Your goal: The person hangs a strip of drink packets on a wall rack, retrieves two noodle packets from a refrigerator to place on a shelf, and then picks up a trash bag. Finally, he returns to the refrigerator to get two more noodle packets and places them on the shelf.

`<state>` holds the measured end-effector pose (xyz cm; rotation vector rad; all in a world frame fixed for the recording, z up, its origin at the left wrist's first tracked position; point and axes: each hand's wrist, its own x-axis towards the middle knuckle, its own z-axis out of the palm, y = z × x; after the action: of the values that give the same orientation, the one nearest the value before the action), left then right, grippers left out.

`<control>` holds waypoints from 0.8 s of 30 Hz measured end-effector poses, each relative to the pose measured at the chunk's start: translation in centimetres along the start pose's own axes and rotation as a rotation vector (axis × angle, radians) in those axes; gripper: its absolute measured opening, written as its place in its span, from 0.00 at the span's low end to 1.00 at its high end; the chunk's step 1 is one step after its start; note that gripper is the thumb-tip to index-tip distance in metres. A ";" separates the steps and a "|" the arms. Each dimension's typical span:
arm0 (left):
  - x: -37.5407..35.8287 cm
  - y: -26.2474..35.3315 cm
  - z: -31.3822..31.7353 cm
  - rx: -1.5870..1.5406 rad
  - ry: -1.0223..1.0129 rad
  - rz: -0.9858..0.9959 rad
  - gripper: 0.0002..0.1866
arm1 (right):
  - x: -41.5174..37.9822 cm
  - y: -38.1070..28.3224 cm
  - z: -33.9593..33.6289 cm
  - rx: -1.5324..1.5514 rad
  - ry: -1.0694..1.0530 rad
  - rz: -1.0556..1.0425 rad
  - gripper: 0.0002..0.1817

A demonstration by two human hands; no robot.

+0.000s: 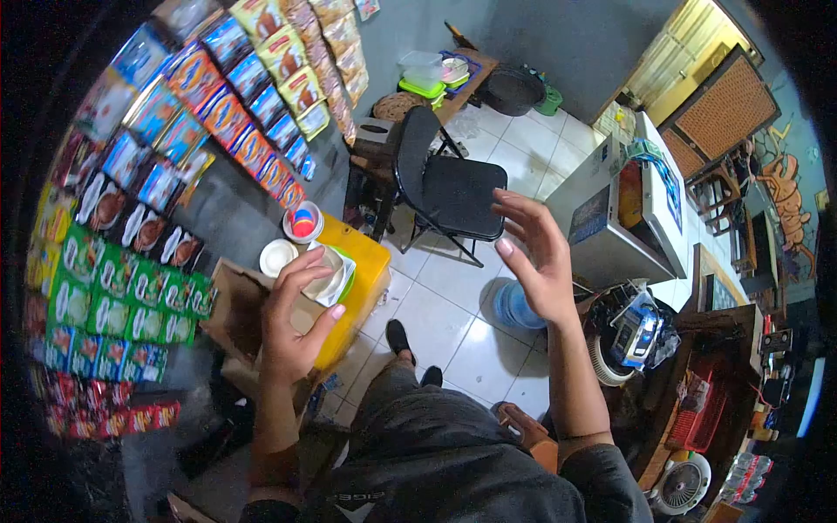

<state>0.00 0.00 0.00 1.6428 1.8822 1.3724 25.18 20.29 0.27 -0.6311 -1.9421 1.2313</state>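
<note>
My left hand (295,324) is raised in the air with thumb and fingers apart, holding nothing. In the view it overlaps the yellow table (359,261), which carries a white bowl (278,258), a cup with red and blue items (304,223) and a container with a green rim (346,283). My right hand (539,253) is also up, fingers curved and spread, with nothing in it. Beyond it stand a black folding chair (466,196) and a blue water jug (514,305) on the floor.
Strips of sachets (113,279) hang along the left wall. A cardboard box (237,305) sits by the yellow table. To the right are a refrigerator (602,205), a cluttered wooden shelf (728,349) and a small fan (682,484). White tiled floor (453,301) lies ahead.
</note>
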 end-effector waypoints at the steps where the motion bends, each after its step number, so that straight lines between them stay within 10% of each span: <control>1: -0.1 -0.4 -0.1 -0.032 -0.022 -0.032 0.21 | -0.4 0.7 0.2 0.105 0.053 0.060 0.26; 13: 21.0 -3.4 12.1 -0.164 -0.399 -0.019 0.22 | 4.3 8.5 -18.3 -0.086 0.665 0.229 0.24; 24: 37.2 -1.1 44.5 -0.229 -0.742 0.017 0.30 | 8.4 26.3 -50.6 -0.958 0.333 0.247 0.37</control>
<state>20.49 53.32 -10.09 1.7195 1.2339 0.7703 60.76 64.99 -7.44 -1.4753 -2.1212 0.1997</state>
